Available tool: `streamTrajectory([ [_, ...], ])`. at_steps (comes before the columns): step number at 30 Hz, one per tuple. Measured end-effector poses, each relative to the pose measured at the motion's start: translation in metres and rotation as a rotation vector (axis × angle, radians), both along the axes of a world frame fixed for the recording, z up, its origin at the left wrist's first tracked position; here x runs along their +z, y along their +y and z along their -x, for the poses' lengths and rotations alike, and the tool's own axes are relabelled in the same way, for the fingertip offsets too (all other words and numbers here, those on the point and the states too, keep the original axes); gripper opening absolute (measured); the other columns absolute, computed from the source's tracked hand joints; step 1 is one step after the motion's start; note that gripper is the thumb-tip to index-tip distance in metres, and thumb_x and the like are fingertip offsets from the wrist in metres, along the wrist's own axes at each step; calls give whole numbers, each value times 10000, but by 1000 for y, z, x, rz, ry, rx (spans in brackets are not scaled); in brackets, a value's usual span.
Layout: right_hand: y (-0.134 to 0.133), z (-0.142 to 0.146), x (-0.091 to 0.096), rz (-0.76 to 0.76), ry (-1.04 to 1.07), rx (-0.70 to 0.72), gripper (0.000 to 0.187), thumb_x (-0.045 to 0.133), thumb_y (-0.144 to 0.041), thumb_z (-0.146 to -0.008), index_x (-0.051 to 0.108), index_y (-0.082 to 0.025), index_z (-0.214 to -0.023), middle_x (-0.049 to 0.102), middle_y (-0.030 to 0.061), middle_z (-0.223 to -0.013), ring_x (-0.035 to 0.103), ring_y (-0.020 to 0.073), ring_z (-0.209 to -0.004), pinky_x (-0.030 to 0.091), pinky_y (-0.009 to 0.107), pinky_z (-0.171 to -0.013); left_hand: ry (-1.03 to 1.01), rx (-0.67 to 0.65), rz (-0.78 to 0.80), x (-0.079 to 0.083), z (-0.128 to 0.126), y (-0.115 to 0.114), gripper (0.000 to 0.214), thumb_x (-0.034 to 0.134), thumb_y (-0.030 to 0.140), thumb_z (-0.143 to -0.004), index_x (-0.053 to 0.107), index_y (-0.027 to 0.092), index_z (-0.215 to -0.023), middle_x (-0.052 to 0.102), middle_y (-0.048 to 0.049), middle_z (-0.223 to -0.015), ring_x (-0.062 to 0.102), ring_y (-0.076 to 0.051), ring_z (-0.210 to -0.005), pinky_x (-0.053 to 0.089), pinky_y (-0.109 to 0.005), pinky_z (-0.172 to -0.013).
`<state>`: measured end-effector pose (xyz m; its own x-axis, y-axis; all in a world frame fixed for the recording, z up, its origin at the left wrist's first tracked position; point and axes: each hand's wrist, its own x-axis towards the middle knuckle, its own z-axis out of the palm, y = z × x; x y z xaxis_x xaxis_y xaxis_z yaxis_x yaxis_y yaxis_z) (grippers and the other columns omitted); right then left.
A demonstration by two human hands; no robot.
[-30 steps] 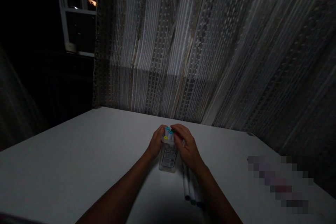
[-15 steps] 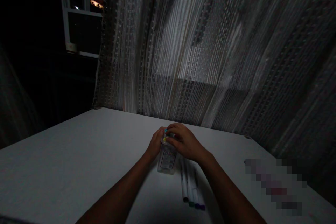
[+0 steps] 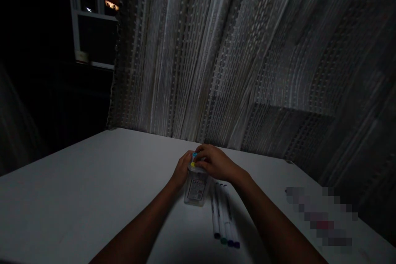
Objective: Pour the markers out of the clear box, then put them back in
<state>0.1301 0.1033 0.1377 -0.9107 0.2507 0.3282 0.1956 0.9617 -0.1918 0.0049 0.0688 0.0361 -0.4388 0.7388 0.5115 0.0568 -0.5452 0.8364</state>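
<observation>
A clear plastic container [image 3: 195, 192] with a printed label stands upright on the white table. My left hand [image 3: 183, 170] is wrapped round its left side near the top. Over the container's mouth, my right hand [image 3: 213, 161] is curled, thumb and fingers bent inward beside a yellow marker end [image 3: 193, 164] and a blue marker end [image 3: 194, 154]. What lies between those fingertips is hidden by the hand. Several white markers [image 3: 223, 214] with dark, green and purple ends lie side by side, right of the container and beneath my right forearm.
A white table [image 3: 93, 181] spreads around the container. Behind its far edge hangs a striped grey curtain [image 3: 192, 57]. A blurred-out item [image 3: 320, 218] lies on the right side of the table. A dark window [image 3: 95, 33] is at the upper left.
My right hand's fingers have shifted slightly at the container's mouth, and the blue and yellow marker ends show more clearly. My left hand keeps its hold. The view has turned a little.
</observation>
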Motion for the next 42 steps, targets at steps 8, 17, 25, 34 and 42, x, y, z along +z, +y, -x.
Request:
streamTrajectory([
  [8,7,6,-7,5,17,66,83,643,-166,-809,725,-154,-818,644,67,-921,595,167,-863,438,277,-781,-8,56,34,-4,2,3,420,457,593,-776,568,197,-692,611,-21,-705,550,-202,-745,447,-329,-756],
  [17,3,1,-17,130,238,19,55,659,-136,-781,699,-168,-801,620,54,-977,583,164,-904,449,305,-820,-48,37,38,-6,1,0,371,518,537,-753,645,189,-782,676,-41,-798,594,-222,-802,467,-329,-770],
  [25,6,-1,-30,148,293,-120,48,686,-145,-740,659,-177,-764,616,22,-864,570,155,-847,439,291,-791,2,17,-5,-11,3,1,304,549,494,-775,655,209,-766,661,-17,-733,571,-211,-730,452,-295,-732],
  [34,6,-20,-57,338,653,-166,266,582,-351,-852,623,-192,-1061,619,80,-1076,559,187,-1022,444,335,-889,-64,27,49,-8,-1,-3,238,622,435,-723,647,198,-729,626,-7,-669,551,-202,-669,444,-280,-658],
  [42,16,-16,-110,691,726,-118,519,329,-544,-933,477,-193,-1286,637,72,-1006,604,190,-907,483,320,-829,-234,-57,77,-16,0,2,386,645,552,-693,638,177,-782,664,-13,-693,615,-204,-661,484,-308,-657],
])
